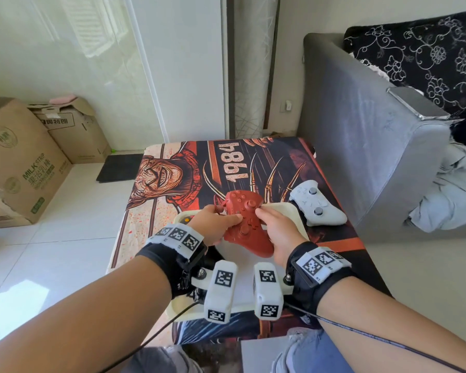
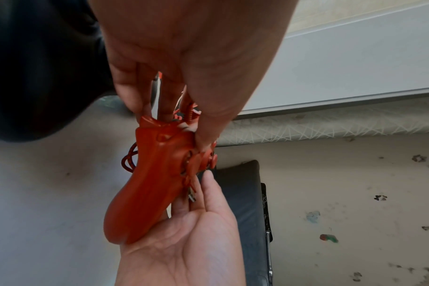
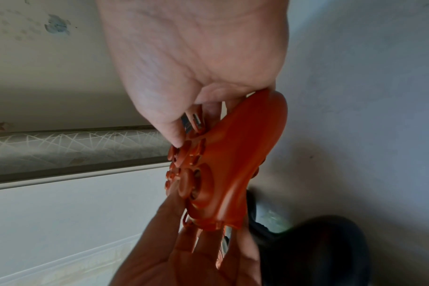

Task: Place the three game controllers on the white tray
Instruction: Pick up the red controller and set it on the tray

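Fingers of both hands grasping smooth red plastic controller, above white tray

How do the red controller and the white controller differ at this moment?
The red controller is held in the air over the tray by the left hand and right hand; the white controller lies untouched on the mat beside the tray. The red one trails a braided cord; no cord shows on the white one. The red one has red sticks, the white one grey sticks. Both are face up, and neither rests on the tray.
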Demonstrator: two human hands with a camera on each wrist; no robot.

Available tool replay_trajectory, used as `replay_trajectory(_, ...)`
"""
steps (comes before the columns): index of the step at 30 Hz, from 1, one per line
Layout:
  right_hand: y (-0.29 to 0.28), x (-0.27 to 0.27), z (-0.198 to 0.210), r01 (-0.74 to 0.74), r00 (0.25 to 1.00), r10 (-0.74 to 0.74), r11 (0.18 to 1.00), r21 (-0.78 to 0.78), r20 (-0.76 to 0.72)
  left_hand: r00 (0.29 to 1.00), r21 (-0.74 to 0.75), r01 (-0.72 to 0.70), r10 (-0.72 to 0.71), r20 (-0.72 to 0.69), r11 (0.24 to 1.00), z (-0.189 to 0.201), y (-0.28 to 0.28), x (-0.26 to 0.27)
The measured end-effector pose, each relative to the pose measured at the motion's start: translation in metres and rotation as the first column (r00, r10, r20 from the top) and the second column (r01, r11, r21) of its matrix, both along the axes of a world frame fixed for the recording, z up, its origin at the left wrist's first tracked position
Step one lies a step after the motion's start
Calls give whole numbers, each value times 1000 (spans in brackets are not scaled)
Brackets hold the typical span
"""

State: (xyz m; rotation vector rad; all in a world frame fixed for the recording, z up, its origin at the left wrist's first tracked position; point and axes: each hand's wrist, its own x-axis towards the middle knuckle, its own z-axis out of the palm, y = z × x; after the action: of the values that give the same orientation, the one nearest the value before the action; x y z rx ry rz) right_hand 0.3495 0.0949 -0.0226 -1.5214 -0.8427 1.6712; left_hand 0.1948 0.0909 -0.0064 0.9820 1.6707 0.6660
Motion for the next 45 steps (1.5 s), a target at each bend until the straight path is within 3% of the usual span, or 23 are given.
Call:
replay_trajectory(3, -8, 0, -7, 0, 1000, 0, 1000, -3, -7, 1000, 10, 12, -12, -23, 1000, -2, -5, -1)
replay_trajectory(11, -21, 2, -22, 41, 997, -40, 999, -13, 61, 929, 15, 238, -223, -296, 971, -11, -16, 9)
replay_trajectory(14, -24, 0, -25, 20, 996, -20, 1000, 1, 84, 862, -21, 315, -295, -412, 949, -8, -19, 9)
replay_trajectory(18, -28, -6, -28, -7, 995, 6, 1000, 6, 101, 721, -87, 422, -392, -571, 902, 0, -19, 4)
replay_trajectory(21, -30, -9, -29, -17, 991, 15, 1000, 12, 132, 684, -85, 460, -414, -601, 884, 3, -19, 1)
replay_trajectory(29, -32, -10, -24, -104, 958, 90, 994, 36, 272, 797, -82, 417, -407, -446, 905, 2, -22, -2)
replay_trajectory(33, -30, -4, -20, -76, 964, 70, 997, 16, 257, 708, -32, 425, -354, -610, 905, 15, -19, -2)
replay_trajectory(35, -26, 2, -16, -72, 967, 64, 997, 25, 248, 700, 0, 423, -327, -635, 906, 23, -15, 3)
replay_trajectory(39, -16, 19, -1, -119, 963, 100, 991, 63, 249, 835, 88, 371, -290, -467, 925, 34, -6, 23)
replay_trajectory(45, 6, 62, 19, -91, 955, 38, 981, 170, 294, 939, 156, 291, -251, -236, 944, 36, 9, 71)
